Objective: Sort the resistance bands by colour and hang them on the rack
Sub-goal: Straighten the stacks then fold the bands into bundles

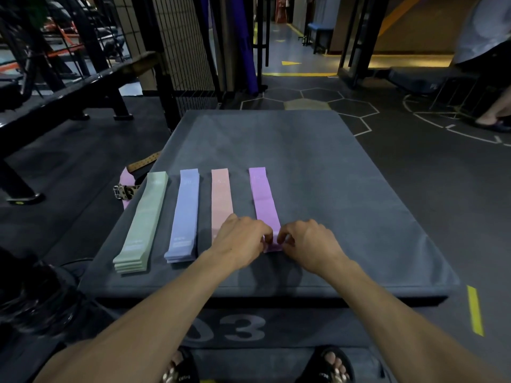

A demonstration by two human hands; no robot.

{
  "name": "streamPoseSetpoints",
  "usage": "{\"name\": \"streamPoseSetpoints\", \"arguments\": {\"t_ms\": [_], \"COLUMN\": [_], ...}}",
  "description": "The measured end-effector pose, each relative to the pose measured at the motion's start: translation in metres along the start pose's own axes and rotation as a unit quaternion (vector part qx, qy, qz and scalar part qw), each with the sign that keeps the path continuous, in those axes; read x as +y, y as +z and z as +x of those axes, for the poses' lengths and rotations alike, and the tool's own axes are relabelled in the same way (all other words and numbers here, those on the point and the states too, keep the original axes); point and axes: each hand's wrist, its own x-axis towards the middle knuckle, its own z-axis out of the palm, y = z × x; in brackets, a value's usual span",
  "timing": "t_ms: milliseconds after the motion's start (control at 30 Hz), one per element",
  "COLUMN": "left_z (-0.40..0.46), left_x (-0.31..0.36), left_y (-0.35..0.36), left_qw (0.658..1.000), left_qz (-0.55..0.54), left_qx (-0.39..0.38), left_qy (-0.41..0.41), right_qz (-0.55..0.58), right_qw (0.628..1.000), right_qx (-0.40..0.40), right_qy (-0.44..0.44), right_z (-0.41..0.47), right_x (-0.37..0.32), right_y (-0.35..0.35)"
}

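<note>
Where purple band (264,200) ends, both hands' (242,239) curled pinching grip.

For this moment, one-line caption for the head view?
Both hands, left and right, pinch the purple band's near end beside green, blue and pink stacks.

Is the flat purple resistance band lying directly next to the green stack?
No. The purple resistance band lies at the right end of the row, with blue stack and pink band between it and the green stack.

The front face of the grey padded box (276,313) bears large numerals reading "03".
</note>
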Motion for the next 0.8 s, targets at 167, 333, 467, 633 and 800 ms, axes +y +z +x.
{"name": "streamPoseSetpoints", "arguments": {"t_ms": [167,333,467,633,800], "left_z": [0.000,-0.001,0.000,0.003,0.001], "left_x": [-0.002,-0.005,-0.004,0.000,0.002], "left_y": [0.003,0.009,0.011,0.015,0.018], "left_qw": [1.000,0.999,0.995,0.989,0.981], "left_qz": [0.003,0.027,0.077,0.123,0.162], "left_qx": [0.009,0.006,0.010,0.021,0.036], "left_qy": [0.014,0.042,0.066,0.082,0.102], "right_qz": [-0.015,-0.013,-0.019,-0.027,-0.032], "right_qw": [1.000,1.000,0.999,0.999,0.998], "right_qx": [0.008,0.000,-0.007,-0.002,-0.001], "right_qy": [-0.009,-0.016,-0.028,-0.041,-0.052], "right_z": [0.002,0.004,0.003,0.003,0.005], "right_x": [0.001,0.004,0.005,0.006,0.008], "right_y": [0.002,0.004,0.003,0.004,0.003]}}
